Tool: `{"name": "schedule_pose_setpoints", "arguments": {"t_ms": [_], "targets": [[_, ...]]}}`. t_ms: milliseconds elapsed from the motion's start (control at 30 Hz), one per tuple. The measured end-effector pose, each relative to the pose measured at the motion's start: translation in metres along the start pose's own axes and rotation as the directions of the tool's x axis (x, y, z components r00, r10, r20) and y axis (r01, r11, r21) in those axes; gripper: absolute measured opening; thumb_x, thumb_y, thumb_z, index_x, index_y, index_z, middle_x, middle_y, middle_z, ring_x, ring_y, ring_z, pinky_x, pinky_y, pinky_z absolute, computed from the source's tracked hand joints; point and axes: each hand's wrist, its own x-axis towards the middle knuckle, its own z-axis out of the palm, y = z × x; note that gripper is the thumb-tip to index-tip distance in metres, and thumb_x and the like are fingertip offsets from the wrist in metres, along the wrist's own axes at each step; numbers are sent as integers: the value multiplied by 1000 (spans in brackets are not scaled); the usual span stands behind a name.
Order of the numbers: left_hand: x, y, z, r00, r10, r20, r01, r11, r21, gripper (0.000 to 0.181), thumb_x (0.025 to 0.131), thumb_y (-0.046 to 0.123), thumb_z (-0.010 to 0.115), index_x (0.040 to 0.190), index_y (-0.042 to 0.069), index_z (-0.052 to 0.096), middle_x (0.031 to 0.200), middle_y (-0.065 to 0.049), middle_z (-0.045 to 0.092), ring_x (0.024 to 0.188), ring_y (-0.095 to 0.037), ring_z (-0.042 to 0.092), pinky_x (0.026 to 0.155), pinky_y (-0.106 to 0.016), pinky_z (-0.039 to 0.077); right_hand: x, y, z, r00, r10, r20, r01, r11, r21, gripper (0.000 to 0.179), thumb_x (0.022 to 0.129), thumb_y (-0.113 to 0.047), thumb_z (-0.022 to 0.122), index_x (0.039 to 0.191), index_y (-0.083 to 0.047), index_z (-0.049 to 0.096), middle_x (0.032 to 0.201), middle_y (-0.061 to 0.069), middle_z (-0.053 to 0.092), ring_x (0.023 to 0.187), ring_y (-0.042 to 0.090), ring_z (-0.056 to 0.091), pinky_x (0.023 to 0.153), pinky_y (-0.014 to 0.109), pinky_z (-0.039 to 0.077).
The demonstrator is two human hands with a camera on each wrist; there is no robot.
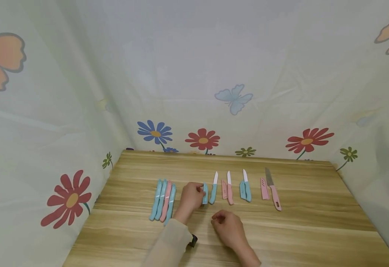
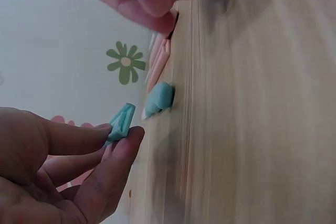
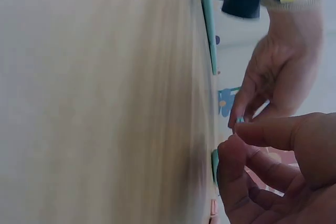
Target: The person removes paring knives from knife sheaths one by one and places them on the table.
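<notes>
The person's left hand pinches a teal blade sheath between thumb and fingertips. The right hand is loosely curled, with nothing visible in its grasp. Just right of the left hand, a teal-handled paring knife lies on the counter, its white blade pointing away from both hands. Good handling would likely mean gripping the sheath by its sides, fingertips clear of its slot, while the right hand lifts the knife by its handle only, keeping blade and slot aligned.
</notes>
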Motion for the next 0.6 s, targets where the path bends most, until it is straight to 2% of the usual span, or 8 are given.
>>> {"name": "schedule_pose_setpoints", "arguments": {"t_ms": [167,333,500,600], "targets": [[10,5,4,1000,-11,-26,12,999,48,28,89,5,75,117,1,77,88,-6,75,74,-15,63,63,-27,54,-9,-1,1,998,2,66,-5,999,35,8,86,-14,79,82,-15,72,68,-6,63,62,9,54,57,24,43],[20,5,10,999,-22,-38,26,995,97,24,89,7,76,113,1,78,95,-9,78,81,-17,68,70,-31,59,-13,-1,1,997,-10,77,7,999,39,9,85,-13,78,80,-15,72,67,-6,62,61,8,53,57,22,43],[30,3,17,999,-31,-23,34,992,125,17,88,3,73,103,1,80,82,-8,74,69,-17,62,58,-28,52,-14,0,1,998,-12,67,10,999,34,10,84,-13,79,79,-16,71,66,-7,62,61,7,52,57,22,42],[35,2,21,999,-31,-28,35,988,153,15,85,1,72,97,3,81,81,-8,74,68,-16,60,57,-26,50,-14,0,0,997,-9,71,6,999,42,10,84,-13,78,79,-16,71,66,-6,61,60,7,52,56,22,42]]}}
